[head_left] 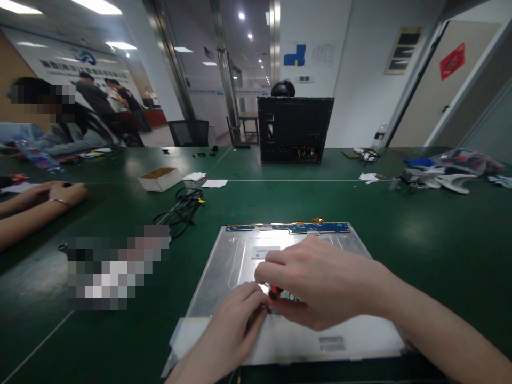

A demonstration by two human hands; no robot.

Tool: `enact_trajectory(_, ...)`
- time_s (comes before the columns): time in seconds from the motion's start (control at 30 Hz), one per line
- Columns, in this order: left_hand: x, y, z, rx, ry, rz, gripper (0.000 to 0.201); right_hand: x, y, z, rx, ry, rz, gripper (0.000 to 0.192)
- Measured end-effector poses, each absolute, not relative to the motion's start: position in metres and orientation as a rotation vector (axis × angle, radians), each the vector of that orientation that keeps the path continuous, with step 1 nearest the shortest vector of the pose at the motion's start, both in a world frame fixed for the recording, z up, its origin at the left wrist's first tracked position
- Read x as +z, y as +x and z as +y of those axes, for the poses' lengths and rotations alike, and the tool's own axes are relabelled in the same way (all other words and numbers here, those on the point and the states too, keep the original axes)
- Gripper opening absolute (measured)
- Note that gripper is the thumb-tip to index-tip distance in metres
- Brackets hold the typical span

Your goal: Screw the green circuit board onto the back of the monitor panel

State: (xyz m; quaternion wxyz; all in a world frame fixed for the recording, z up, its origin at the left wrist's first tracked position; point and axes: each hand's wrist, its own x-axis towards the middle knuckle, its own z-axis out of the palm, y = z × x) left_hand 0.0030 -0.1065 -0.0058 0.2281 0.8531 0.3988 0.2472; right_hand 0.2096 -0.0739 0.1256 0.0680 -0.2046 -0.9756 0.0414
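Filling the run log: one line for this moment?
left hand: on metal panel | right hand: gripping orange-tipped tool | surface: green table

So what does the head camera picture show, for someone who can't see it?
Two hands, left hand and right hand, press together on a small orange part atop a flat metal panel on a green table. Black cables lie nearby.

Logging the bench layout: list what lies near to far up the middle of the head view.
left hand → right hand → metal panel → blue circuit strip → black computer case
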Motion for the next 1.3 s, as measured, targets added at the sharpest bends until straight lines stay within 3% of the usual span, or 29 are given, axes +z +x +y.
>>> enact_trajectory(0.23,-0.0108,0.0021,-0.107,0.716,2.373,1.1,0.025,0.1223,0.2099,-0.0707,0.03,-0.686,-2.935,0.022)
enact_trajectory(0.43,-0.0077,0.0032,-0.1061,0.739,2.392,1.101,0.024,0.1238,0.2087,-0.0729,0.04,-0.699,-2.933,0.011)
enact_trajectory(0.67,-0.0092,0.0017,-0.1081,0.735,2.357,1.099,0.022,0.1241,0.2093,-0.0738,0.102,-0.612,-2.926,0.01)
enact_trajectory(0.83,-0.01,0.0023,-0.1074,0.737,2.375,1.094,0.022,0.1216,0.2099,-0.0712,0.027,-0.667,-2.936,0.02)
enact_trajectory(1.07,-0.0085,0.0035,-0.104,0.699,2.366,1.087,0.022,0.1231,0.2088,-0.0747,0.06,-0.627,-2.926,0.008)
enact_trajectory(1.3,-0.0102,0.0015,-0.1056,0.701,2.349,1.083,0.022,0.1228,0.2087,-0.0727,0.056,-0.619,-2.924,0.014)
